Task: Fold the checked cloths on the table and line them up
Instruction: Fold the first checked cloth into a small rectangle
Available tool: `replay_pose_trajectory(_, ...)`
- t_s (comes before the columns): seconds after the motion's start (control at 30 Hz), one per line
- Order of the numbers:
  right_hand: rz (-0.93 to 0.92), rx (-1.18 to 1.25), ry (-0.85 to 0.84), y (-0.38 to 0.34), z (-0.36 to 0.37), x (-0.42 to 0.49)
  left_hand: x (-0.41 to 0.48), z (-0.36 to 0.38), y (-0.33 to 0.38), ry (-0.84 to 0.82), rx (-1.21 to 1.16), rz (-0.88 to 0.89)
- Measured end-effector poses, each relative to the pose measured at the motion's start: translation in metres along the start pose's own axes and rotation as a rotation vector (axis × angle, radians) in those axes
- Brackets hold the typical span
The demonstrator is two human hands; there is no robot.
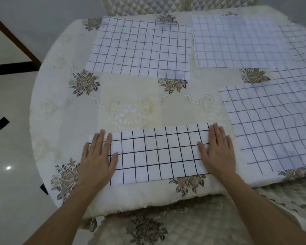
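Observation:
A white cloth with a black check (157,154) lies folded into a long strip near the table's front edge. My left hand (97,158) lies flat on its left end with fingers straight. My right hand (217,151) presses flat on its right end. An unfolded checked cloth (141,48) is spread at the back middle. Another checked cloth (237,43) lies flat at the back right. A third spread cloth (276,124) covers the right side and overlaps more checked cloth (300,41) at the far right edge.
The round table (64,106) wears a cream tablecloth with grey flower motifs. A quilted chair back (148,6) stands behind the table. A padded seat (166,227) sits just below the front edge. Glossy floor lies to the left.

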State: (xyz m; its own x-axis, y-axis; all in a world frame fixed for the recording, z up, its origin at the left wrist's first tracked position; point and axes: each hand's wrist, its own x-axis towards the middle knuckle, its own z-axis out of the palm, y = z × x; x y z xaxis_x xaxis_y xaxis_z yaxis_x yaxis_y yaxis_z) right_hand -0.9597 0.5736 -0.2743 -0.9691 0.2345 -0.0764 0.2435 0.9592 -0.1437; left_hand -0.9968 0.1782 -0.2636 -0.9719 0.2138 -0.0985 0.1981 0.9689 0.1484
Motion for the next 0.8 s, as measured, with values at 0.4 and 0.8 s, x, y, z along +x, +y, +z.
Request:
replay_pose_trajectory(0.4, 0.097, 0.054, 0.102, 0.014, -0.068, -0.026, 0.072, -0.05, 0.131, 0.092, -0.002, 0.616)
replay_pose_trajectory(0.8, 0.344, 0.163, 0.084, 0.02, -0.049, -0.052, 0.141, -0.029, 0.288, -0.05, 0.212, 1.374)
